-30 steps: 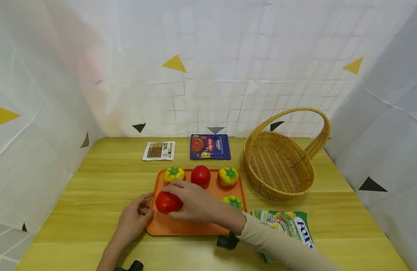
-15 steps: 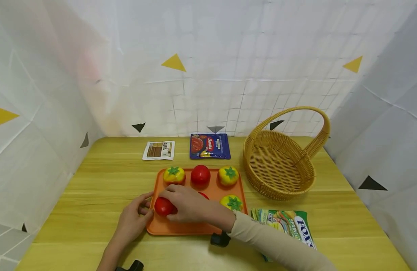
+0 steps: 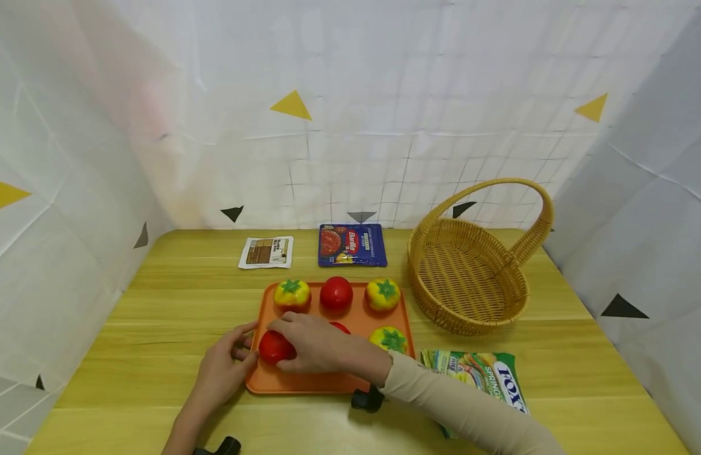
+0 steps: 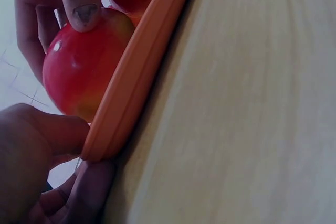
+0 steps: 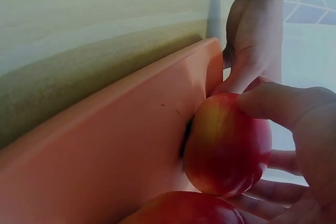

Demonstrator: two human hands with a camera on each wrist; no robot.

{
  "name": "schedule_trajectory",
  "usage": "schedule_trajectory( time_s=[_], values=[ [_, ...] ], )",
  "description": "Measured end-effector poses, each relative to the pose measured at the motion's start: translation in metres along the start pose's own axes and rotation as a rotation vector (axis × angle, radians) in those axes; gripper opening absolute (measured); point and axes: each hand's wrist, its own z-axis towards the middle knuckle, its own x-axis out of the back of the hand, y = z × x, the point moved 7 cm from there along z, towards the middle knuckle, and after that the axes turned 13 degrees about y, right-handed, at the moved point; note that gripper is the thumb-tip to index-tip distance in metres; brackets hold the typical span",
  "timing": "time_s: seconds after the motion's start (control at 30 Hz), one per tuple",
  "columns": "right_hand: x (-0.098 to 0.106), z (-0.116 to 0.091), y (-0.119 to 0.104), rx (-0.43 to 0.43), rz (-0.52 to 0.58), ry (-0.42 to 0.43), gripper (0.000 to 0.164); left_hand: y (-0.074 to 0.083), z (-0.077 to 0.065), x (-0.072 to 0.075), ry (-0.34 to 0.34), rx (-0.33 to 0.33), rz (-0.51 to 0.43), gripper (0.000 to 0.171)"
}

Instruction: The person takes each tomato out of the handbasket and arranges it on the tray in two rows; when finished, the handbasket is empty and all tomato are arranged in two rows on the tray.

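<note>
1. Presently, the right hand (image 3: 313, 344) curls its fingers (image 4: 79, 3) and thumb round a red tomato (image 3: 275, 347) at the front left corner of the orange tray (image 3: 327, 383); the tomato sits low in the tray against its left rim.
2. The left hand (image 3: 222, 366) rests at the tray's left edge, fingers relaxed; its fingertips (image 5: 239, 74) touch the rim beside the tomato, and the thumb lies against the rim in the left wrist view.
3. A second red tomato (image 3: 341, 327) lies just behind the right hand, mostly hidden.
4. The tray's back row holds a yellow tomato (image 3: 292, 294), a red one (image 3: 335, 292) and another yellow (image 3: 382, 293); a fourth yellow piece (image 3: 389, 339) sits near the right edge.
5. A wicker basket (image 3: 469, 278) stands right of the tray, apart from it.
6. A blue sauce pouch (image 3: 352, 245) and a white packet (image 3: 267, 252) lie behind the tray on the table (image 3: 157, 303).
7. A green candy bag (image 3: 487, 379) lies front right, partly under the right sleeve (image 3: 464, 411).
</note>
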Motion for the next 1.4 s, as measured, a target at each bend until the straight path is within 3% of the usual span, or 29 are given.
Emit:
schedule_trajectory(
  time_s=[0.2, 0.53, 0.8, 1.0, 1.27, 1.4],
  values=[
    [0.006, -0.002, -0.002, 0.021, -0.018, 0.049, 0.064, -0.001, 0.0, 0.0, 0.001, 0.0, -0.002, 0.052],
    [0.038, -0.016, -0.008, 0.033, -0.005, 0.158, 0.066, 0.001, 0.0, 0.002, 0.015, -0.02, -0.013, 0.053],
    [0.071, -0.051, 0.008, -0.062, -0.017, 0.222, 0.067, -0.003, 0.002, 0.003, 0.014, 0.003, -0.003, 0.053],
    [0.092, -0.078, 0.023, -0.076, -0.079, 0.315, 0.066, -0.005, 0.005, 0.002, 0.015, 0.002, -0.011, 0.054],
    [0.12, -0.118, 0.041, -0.135, -0.148, 0.405, 0.068, -0.002, 0.009, 0.0, -0.037, 0.004, -0.049, 0.053],
    [0.136, -0.139, 0.051, -0.128, -0.178, 0.47, 0.069, 0.005, 0.006, 0.009, -0.023, -0.036, -0.048, 0.051]
  ],
)
